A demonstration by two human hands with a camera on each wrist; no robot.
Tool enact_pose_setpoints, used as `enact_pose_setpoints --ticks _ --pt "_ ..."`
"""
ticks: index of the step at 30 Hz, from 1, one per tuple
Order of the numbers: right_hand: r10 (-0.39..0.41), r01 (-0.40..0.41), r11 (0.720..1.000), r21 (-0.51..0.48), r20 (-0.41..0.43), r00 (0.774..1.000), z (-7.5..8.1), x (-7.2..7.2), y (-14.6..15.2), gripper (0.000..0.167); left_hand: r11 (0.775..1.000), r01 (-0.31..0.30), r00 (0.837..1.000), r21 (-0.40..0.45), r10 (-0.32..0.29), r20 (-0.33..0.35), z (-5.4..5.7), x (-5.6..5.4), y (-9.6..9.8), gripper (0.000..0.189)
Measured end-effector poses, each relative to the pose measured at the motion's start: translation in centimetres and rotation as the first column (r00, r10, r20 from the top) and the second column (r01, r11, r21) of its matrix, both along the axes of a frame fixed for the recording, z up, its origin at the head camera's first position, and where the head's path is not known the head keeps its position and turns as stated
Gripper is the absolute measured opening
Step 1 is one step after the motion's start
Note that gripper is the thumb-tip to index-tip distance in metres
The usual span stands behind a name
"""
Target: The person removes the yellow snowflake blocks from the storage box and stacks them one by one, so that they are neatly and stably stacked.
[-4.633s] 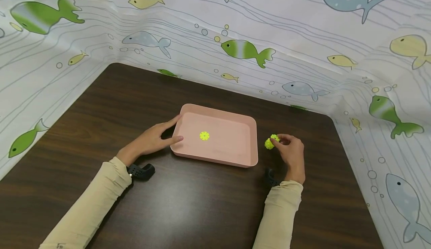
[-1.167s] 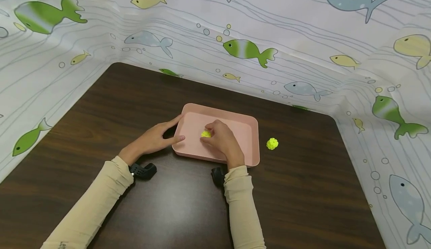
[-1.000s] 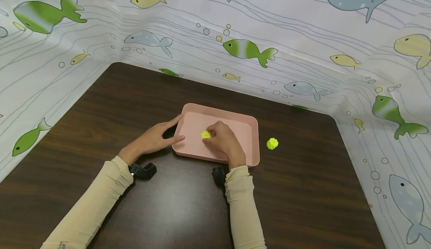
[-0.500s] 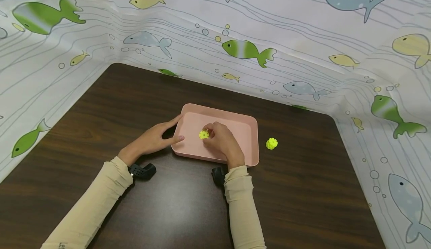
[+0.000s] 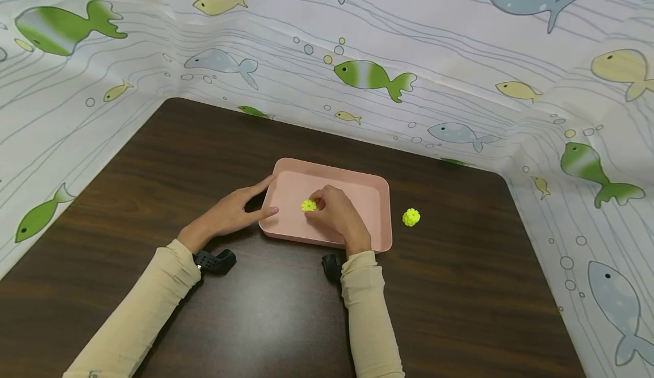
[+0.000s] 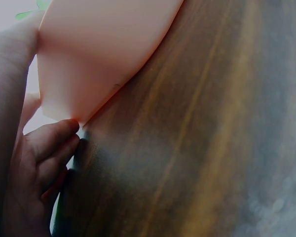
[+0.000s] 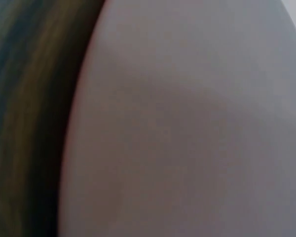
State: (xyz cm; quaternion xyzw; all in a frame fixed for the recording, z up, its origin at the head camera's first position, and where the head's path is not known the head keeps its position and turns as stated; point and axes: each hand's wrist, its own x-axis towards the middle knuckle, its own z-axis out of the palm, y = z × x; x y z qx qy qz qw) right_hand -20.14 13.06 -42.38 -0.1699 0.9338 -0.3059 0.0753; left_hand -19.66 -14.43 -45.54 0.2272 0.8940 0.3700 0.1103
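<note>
At the left end of the pink tray [image 5: 365,188], my left hand [image 5: 227,213] grips the corner, its thumb over the near rim. In the left wrist view, fingers [image 6: 52,143] curl against the corner of the tray wall [image 6: 103,49]. Over the middle of the tray, my right hand [image 5: 339,213] pinches a yellow notched disc [image 5: 308,205], shaped like a flower. Its fingertips hide part of the disc. The right wrist view shows only the blurred tray [image 7: 187,123], without hand or disc. A ball-like yellow cluster of such discs [image 5: 411,217] sits right of the tray.
The dark wood-grain table [image 5: 460,310] carries everything. A white curtain printed with fish [image 5: 286,26] rises behind it and along both sides. Black wrist devices sit at the left wrist [image 5: 216,261] and right wrist [image 5: 332,267].
Since the oldest frame, my right hand has set down the yellow cluster right of the tray and moved left over the tray to the disc. Lately the disc tilts slightly; my left hand stays.
</note>
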Motion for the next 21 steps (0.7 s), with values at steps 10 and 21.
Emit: enact_pose_setpoints --ticks 10,21 --pt "-0.137 0.120 0.983 -0.140 -0.122 0.983 1.2 0.3 4.0 0.025 1.000 0.007 1.000 0.011 -0.007 -0.002 -0.2 -0.1 0.1 0.085" --pt "-0.447 0.405 0.882 -0.240 -0.159 0.880 2.7 2.3 11.7 0.032 1.000 0.002 1.000 0.005 -0.002 0.007 -0.2 -0.1 0.0 0.085"
